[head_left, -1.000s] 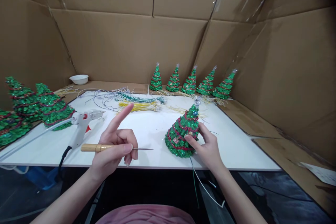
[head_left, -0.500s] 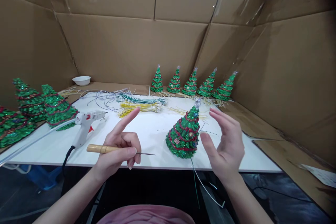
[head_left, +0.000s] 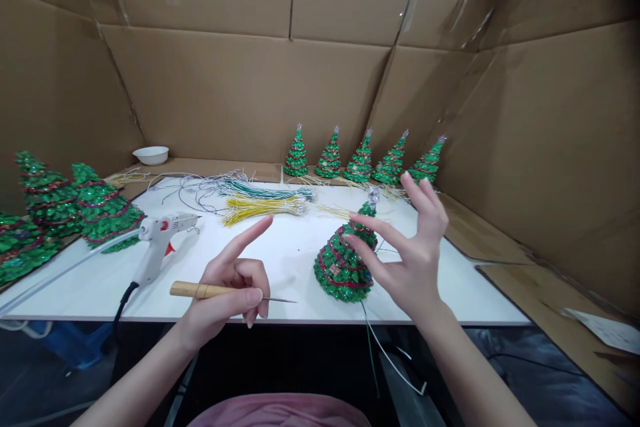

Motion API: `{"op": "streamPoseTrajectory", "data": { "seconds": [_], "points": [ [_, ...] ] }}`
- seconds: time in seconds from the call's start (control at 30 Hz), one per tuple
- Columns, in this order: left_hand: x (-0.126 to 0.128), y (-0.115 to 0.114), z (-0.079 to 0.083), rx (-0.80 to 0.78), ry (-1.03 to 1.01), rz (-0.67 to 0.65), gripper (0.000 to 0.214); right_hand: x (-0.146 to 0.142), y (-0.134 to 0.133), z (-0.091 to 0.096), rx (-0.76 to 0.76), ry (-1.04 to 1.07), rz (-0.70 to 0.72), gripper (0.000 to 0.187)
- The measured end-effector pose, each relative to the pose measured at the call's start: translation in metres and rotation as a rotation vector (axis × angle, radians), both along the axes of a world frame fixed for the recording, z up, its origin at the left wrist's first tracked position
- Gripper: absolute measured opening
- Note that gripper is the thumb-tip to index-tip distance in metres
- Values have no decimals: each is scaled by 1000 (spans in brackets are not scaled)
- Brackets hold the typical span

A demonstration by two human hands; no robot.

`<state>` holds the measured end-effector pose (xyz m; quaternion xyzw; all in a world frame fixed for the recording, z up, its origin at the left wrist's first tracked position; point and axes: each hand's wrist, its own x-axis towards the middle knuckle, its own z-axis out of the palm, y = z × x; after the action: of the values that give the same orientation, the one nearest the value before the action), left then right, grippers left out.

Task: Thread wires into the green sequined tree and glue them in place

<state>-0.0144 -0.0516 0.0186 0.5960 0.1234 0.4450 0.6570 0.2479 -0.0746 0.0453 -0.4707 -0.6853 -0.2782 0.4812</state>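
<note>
Glitter tree [head_left: 344,265] upright near front edge of white bench [head_left: 290,253], just left of right hand [head_left: 413,260], fingers [head_left: 429,203] splayed loose, thumb possibly brushing its upper tiers. Left hand [head_left: 223,297] clenched around wooden-handled awl [head_left: 197,290], forefinger pointing out, apart from tree.

A small tree [head_left: 343,267] stands on the board [head_left: 300,253] near its front edge. Taking it as the clock's centre, the right hand [head_left: 413,260] hangs close at 3 o'clock. The left hand [head_left: 220,300] at 9 o'clock holds an awl [head_left: 200,291] lying level, tip toward the tree. A glue gun [head_left: 157,240] lies on the board at 10 o'clock, and wire bundles [head_left: 265,203] lie at 11. A row of five trees [head_left: 360,160] stands behind the board from 12 to 1. A bowl [head_left: 151,155] sits in the far corner at 10. More trees [head_left: 75,207] crowd beyond the board's left edge at 9.
</note>
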Motion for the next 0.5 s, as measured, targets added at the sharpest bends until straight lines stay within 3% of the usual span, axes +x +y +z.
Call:
{"op": "streamPoseTrajectory", "data": {
  "seconds": [0.2, 0.5],
  "points": [
    [1, 2, -3, -11, 21, -52, 76, 2, 5, 3, 33, -5, 28, 10],
    [0, 0, -1, -1, 24, -65, 69, 0, 6, 2, 53, 116, 112, 15]
  ]
}}
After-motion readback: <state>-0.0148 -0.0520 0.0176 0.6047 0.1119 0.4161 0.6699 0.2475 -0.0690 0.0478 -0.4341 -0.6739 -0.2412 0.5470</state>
